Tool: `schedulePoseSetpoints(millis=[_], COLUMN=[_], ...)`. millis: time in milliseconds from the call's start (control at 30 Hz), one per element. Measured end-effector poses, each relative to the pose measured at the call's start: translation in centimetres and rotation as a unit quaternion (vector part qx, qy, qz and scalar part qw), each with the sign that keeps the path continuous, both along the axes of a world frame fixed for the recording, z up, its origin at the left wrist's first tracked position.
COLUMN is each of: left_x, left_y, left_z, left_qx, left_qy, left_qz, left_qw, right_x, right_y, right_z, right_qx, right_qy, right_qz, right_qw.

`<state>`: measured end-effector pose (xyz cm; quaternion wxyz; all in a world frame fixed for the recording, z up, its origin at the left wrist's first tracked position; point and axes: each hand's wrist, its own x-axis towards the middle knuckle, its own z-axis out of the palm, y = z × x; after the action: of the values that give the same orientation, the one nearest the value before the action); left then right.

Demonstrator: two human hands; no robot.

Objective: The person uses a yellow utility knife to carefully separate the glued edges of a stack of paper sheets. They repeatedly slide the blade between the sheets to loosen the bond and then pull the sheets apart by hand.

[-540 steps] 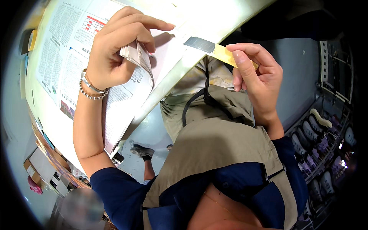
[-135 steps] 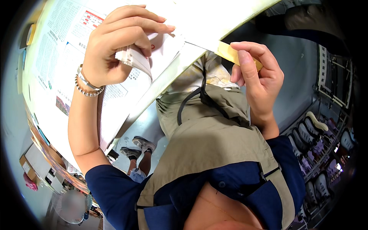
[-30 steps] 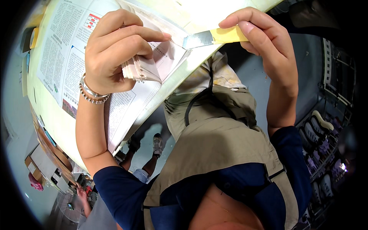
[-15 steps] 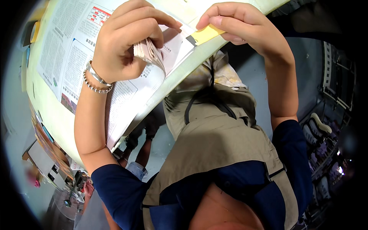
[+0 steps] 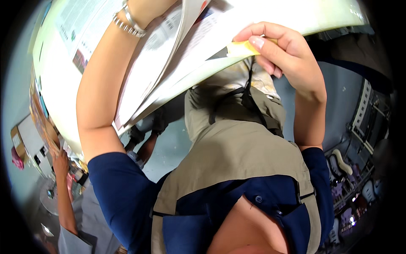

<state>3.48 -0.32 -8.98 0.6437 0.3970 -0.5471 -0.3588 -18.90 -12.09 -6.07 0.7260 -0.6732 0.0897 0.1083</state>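
A newspaper stack [image 5: 165, 36] lies along the near edge of a pale table, its near sheets lifted and curved upward. My left hand [image 5: 152, 7], with a silver bracelet and a beaded one at the wrist, is beside those lifted sheets at the top of the picture. Its fingers are cut off by the upper edge, so their grip is hidden. At the table's rim, right of the newspapers, my right hand [image 5: 281, 51] pinches a yellow strip [image 5: 241, 49] between thumb and fingers. A dark grey piece [image 5: 219, 54] adjoins the strip's left end.
The pale tabletop [image 5: 296, 15] curves away past my right hand. Another person's arm [image 5: 63, 190] reaches in at lower left, near a cardboard box [image 5: 17, 142] and a fan. A metal rack [image 5: 361, 122] with several items stands at the right.
My left hand has moved up, partly out of the picture, and the newspaper's near sheets now stand raised. My right hand still pinches the yellow strip, appearing slightly lower and farther right.
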Motion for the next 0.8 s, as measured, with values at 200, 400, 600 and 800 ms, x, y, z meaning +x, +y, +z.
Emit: schedulePoseSetpoints(millis=[200, 400, 600, 800], left_x=[0.9, 1.5, 1.3, 1.4], left_y=[-0.1, -0.7, -1.0, 3.1], left_z=[-0.5, -1.3, -1.9, -0.4], left_qx=[-0.016, -0.024, -0.080, 0.013], left_qy=[0.050, 0.139, 0.138, 0.111], left_qz=[-0.016, -0.048, -0.030, -0.036], left_qw=[0.999, 0.989, 0.987, 0.993], right_x=[0.4, 0.7, 1.1, -0.7], right_y=[6.0, 12.3, 16.6, 13.3], right_z=[0.6, 0.2, -0.4, 0.4], right_qx=[0.044, 0.105, 0.128, 0.099], right_qy=[0.039, 0.057, 0.044, 0.021], right_qz=[0.041, 0.066, 0.094, 0.097], right_qw=[0.997, 0.991, 0.986, 0.990])
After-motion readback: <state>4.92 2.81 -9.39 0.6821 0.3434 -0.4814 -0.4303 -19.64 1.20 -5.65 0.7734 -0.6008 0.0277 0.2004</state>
